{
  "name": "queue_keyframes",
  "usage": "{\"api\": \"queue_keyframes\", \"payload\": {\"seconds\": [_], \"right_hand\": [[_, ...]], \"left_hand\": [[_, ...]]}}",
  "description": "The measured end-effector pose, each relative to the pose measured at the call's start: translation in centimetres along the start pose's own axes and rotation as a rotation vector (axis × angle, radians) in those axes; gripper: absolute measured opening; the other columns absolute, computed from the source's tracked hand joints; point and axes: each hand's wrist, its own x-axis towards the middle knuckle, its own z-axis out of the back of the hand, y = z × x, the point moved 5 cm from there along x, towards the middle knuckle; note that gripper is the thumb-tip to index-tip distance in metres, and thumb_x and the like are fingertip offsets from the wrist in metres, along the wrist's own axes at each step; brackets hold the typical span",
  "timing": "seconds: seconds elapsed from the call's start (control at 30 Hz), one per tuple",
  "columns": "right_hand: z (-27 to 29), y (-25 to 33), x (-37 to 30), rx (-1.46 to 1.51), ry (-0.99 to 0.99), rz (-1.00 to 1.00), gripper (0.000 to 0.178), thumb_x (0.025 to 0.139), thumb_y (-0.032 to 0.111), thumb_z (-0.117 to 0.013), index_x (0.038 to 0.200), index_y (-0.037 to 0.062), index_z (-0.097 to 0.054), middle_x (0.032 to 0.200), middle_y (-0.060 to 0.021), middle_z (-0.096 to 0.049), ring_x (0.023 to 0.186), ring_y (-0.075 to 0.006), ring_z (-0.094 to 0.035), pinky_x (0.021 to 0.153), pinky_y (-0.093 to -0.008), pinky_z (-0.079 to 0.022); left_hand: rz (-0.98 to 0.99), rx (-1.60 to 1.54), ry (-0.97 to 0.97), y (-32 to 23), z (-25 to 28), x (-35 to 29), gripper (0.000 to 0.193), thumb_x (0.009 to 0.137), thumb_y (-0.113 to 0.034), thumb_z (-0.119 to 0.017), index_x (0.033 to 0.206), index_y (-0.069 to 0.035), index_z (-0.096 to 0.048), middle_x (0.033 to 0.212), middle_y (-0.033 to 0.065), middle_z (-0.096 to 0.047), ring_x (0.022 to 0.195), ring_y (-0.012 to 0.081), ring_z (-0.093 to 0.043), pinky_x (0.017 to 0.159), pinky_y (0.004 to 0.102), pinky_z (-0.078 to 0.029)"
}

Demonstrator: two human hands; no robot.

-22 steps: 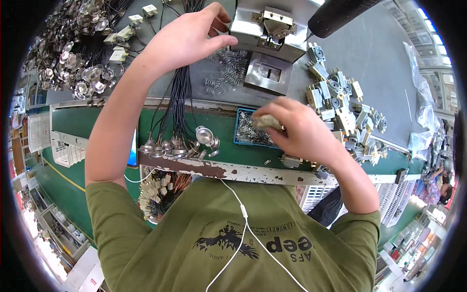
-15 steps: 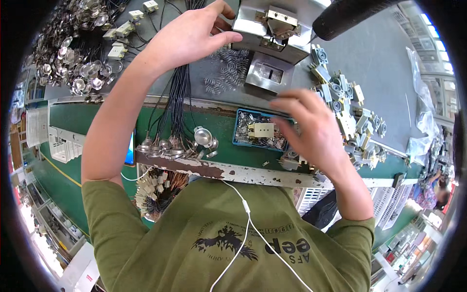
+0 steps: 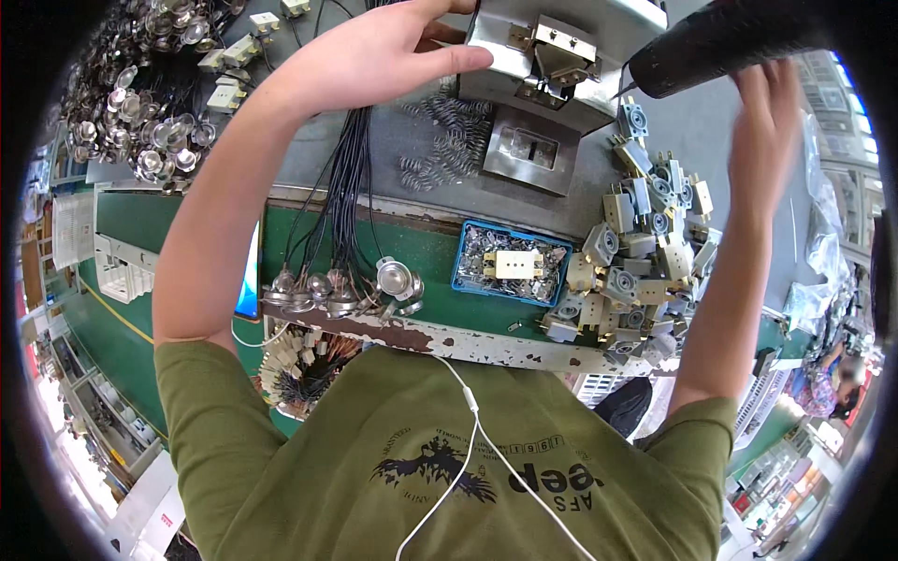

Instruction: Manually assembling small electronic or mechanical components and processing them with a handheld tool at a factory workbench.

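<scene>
At the top, my left hand (image 3: pixel 398 56) grips the left side of a shiny metal fixture (image 3: pixel 500 61). Its thumb lies across the front face, while the other fingers are partly hidden at the side. Clamped on the fixture is a cream switch-like block (image 3: pixel 564 39) with metal parts. My right hand (image 3: pixel 769 122), a bit blurred, has its fingers stretched up to the lower edge of a black electric screwdriver (image 3: pixel 720 51). The tool lies sideways in the air, its thin bit pointing left towards the fixture. I see no grip around it.
A blue tray (image 3: pixel 463 280) of small metal parts holds another cream block (image 3: pixel 514 265). Right of it are piled assembled switch units (image 3: pixel 636 271). Loose springs (image 3: pixel 444 140) lie near a metal block (image 3: pixel 531 150). Black wires (image 3: pixel 344 187) end in round metal cups (image 3: pixel 394 277).
My right hand has moved from above the blue tray up and right to the screwdriver. My left hand has stayed at the fixture. The view has shifted slightly.
</scene>
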Motion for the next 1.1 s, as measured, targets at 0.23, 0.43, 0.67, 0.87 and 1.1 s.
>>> {"api": "queue_keyframes", "payload": {"seconds": [0.23,0.43,0.67,0.87,1.1], "right_hand": [[-7.6,-6.4,4.5,0.106,0.419,-0.214,0.078,0.094,0.023,-0.056,0.16,-0.0066,-0.026,0.162,-0.0216,-0.037,0.153,-0.0301,-0.03,0.124,-0.0303,-0.02],[-7.3,-3.8,2.3,0.218,0.427,-0.245,0.073,0.091,0.014,-0.049,0.158,-0.0092,-0.029,0.16,-0.0227,-0.038,0.15,-0.0279,-0.034,0.122,-0.0278,-0.022],[2.6,2.8,-1.7,0.081,-0.029,0.199,0.023,0.099,0.005,-0.058,0.118,-0.0002,-0.069,0.119,-0.0094,-0.072,0.107,-0.021,-0.067,0.098,-0.0342,-0.051],[-4.9,8.1,-17.0,-0.32,0.918,0.27,0.041,0.077,0.006,-0.078,0.116,0.0085,-0.068,0.114,-0.0089,-0.066,0.103,-0.0278,-0.063,0.088,-0.0403,-0.051],[-5.8,7.0,-18.8,-0.453,0.978,0.292,0.041,0.078,0.007,-0.076,0.117,0.0058,-0.066,0.115,-0.0092,-0.063,0.105,-0.0288,-0.061,0.092,-0.0413,-0.049]], "left_hand": [[0.365,-0.043,0.136,-1.6,-0.4,1.1,0.056,0.101,-0.031,-0.065,0.138,0.007,-0.048,0.115,0.0223,-0.074,0.099,0.0254,-0.073,0.088,0.0369,-0.056],[-0.217,0.126,-0.067,-0.4,-0.9,-1.8,0.05,0.103,-0.03,-0.061,0.138,0.004,-0.05,0.11,0.02,-0.074,0.086,0.0233,-0.071,0.077,0.0341,-0.055],[-0.209,0.676,-0.096,2.5,-1.5,-4.4,0.024,0.093,-0.025,-0.07,0.11,-0.007,-0.068,0.1,0.0096,-0.072,0.104,0.0301,-0.068,0.092,0.0445,-0.053],[-0.245,0.806,-0.006,3.1,-2.6,-4.8,0.02,0.09,-0.021,-0.072,0.104,-0.008,-0.066,0.096,0.0075,-0.07,0.101,0.0285,-0.065,0.09,0.0427,-0.051],[-0.217,0.424,-0.017,2.1,-1.9,-5.6,0.019,0.097,-0.019,-0.066,0.111,-0.007,-0.065,0.098,0.0105,-0.069,0.097,0.0312,-0.067,0.086,0.0418,-0.054]]}}
